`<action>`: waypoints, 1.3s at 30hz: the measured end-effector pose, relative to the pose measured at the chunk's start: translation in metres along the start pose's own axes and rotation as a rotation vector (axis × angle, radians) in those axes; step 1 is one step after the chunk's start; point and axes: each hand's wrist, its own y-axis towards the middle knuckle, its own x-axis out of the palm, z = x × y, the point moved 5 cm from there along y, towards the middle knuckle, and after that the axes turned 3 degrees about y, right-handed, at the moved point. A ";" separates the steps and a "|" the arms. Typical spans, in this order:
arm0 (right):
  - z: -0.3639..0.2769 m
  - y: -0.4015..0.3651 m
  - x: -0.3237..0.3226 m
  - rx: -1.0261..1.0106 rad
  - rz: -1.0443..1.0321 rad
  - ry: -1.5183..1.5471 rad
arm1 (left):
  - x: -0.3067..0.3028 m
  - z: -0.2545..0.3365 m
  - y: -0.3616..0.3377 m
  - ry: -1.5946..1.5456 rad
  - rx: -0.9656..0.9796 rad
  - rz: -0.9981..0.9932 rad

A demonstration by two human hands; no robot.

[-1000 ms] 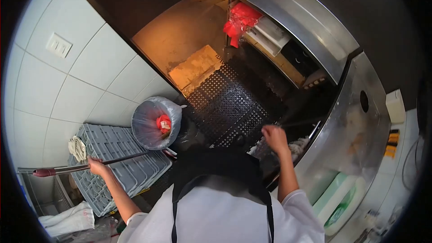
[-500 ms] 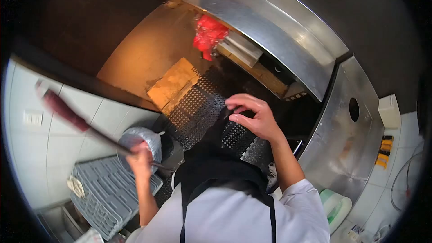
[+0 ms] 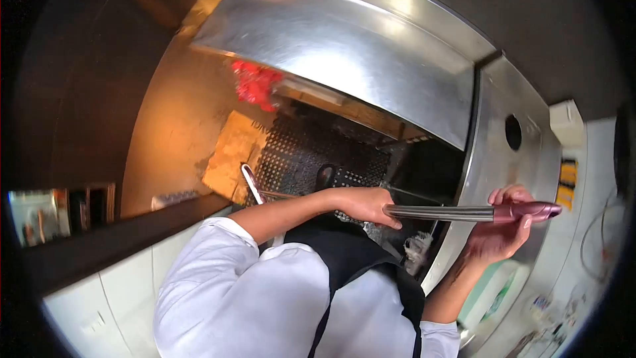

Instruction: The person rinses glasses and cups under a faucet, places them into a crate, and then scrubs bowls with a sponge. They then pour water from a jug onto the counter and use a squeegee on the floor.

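A long metal pole (image 3: 440, 212) with a maroon grip lies across the view, low in front of my body. My left hand (image 3: 368, 205) is closed around its shaft near the middle. At the far right, my right hand (image 3: 503, 229) holds the maroon grip, its thumb and fingers around it. Beyond my left forearm, the pole leads to a narrow white-edged head (image 3: 252, 184) by the edge of a flat cardboard sheet (image 3: 232, 152) on the floor.
A black perforated mat (image 3: 291, 159) covers the floor. Above are a steel counter (image 3: 331, 53) and a red plastic bag (image 3: 257, 85). A steel surface with a round hole (image 3: 490, 159) stands right, near a green-and-white container (image 3: 493, 295). Whitish strands (image 3: 417, 252) lie near my apron.
The maroon grip has swung from the far left to the right. My right hand, earlier empty, now holds it. My left arm has moved across my body, and the view has turned.
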 end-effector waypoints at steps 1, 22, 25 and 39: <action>-0.006 -0.005 -0.004 -0.041 0.098 -0.044 | 0.001 -0.004 0.012 0.028 0.003 -0.060; 0.158 -0.335 -0.053 0.179 1.304 0.345 | -0.007 -0.328 0.057 0.980 -0.172 -0.506; 0.135 -0.318 -0.023 0.088 1.398 0.088 | 0.018 -0.318 0.099 0.956 -0.096 -0.655; 0.111 -0.399 -0.011 -0.152 1.798 0.171 | 0.070 -0.315 0.090 1.029 -0.040 -1.231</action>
